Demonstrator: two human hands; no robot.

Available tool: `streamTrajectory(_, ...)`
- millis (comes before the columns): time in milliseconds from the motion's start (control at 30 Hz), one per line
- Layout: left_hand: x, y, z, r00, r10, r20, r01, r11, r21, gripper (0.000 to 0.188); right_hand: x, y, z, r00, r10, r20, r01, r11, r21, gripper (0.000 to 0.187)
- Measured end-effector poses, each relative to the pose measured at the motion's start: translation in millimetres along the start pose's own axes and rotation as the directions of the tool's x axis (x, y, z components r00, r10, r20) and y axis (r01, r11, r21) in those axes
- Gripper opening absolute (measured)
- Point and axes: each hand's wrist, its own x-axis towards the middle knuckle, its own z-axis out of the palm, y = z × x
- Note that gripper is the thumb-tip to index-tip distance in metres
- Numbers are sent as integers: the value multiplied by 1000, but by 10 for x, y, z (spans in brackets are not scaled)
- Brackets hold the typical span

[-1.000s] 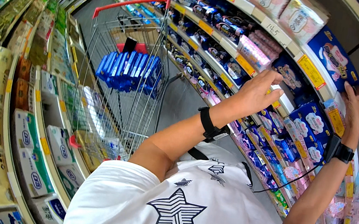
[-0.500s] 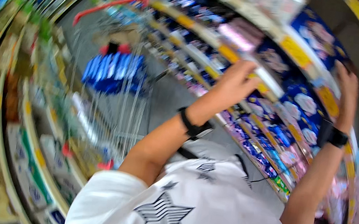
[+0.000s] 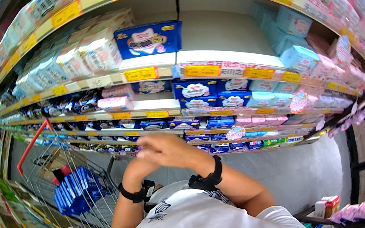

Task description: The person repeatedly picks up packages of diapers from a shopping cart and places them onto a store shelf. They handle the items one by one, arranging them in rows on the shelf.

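Note:
In front of my chest my two hands meet, the right lying across the left. My right hand (image 3: 168, 151) is blurred, its fingers stretched to the left and partly apart, with nothing seen in it. My left hand (image 3: 140, 168) rises from below; its fingers are hidden behind the right and smeared. Black bands circle both wrists. Beyond the hands, a shelf holds dark blue soft packs (image 3: 194, 90), and a larger blue pack (image 3: 148, 40) stands upright on the shelf above. To the left is a wire shopping cart (image 3: 103, 219) with several blue packs (image 3: 79, 190) inside.
White shelves with yellow price tags (image 3: 202, 71) cross the view. Pale packs (image 3: 90, 53) fill the left part, light blue packs (image 3: 299, 58) the right. The cart's red handle (image 3: 31, 150) stands near the lower shelves. Grey floor (image 3: 297, 164) extends right, past a low display (image 3: 341, 218).
My hands were apart at the shelves; now they have come back together before my chest. The view has turned, so the shelves lie across the front and the cart sits lower left.

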Motion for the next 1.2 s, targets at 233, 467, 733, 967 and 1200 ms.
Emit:
streamTrajectory(233, 75, 224, 74, 993, -6, 122, 3, 1000, 24, 21, -167, -29, -69, 985, 170, 14, -169, 985, -40, 38)
streamTrajectory(467, 107, 238, 110, 982, -48, 185, 35, 997, 74, 20, -230, 71, -3, 988, 147, -44, -149, 987, -61, 30)
streamTrajectory(733, 62, -86, 266, 988, 51, 143, -45, 998, -49, 19, -173, -22, 52, 987, 159, 38, -158, 987, -26, 28)
streamTrajectory(967, 2, -32, 225, 987, -39, 157, 47, 998, -45, 22, -128, -126, 112, 976, 193, 104, -193, 981, -4, 30)
streamTrajectory(1200, -45, -54, 256, 986, -42, 164, 48, 998, -33, 25, -134, -142, 120, 977, 173, 127, -175, 985, 3, 30)
